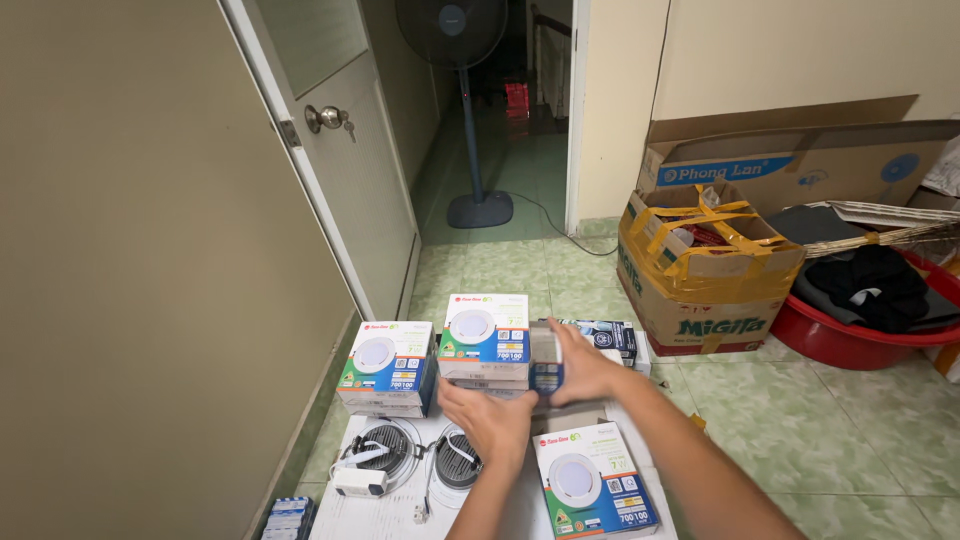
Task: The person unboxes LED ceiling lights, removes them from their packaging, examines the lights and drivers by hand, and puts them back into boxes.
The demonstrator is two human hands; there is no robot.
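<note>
Fingers [560, 345] grip box [547, 372] edges.

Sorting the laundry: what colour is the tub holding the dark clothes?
Red tub, in the head view.

I am in a home hallway: tiled floor [840, 440], door [350, 150] at eleven o'clock, standing fan [470, 120] at twelve, laundry tub [860, 335] at two.
</note>
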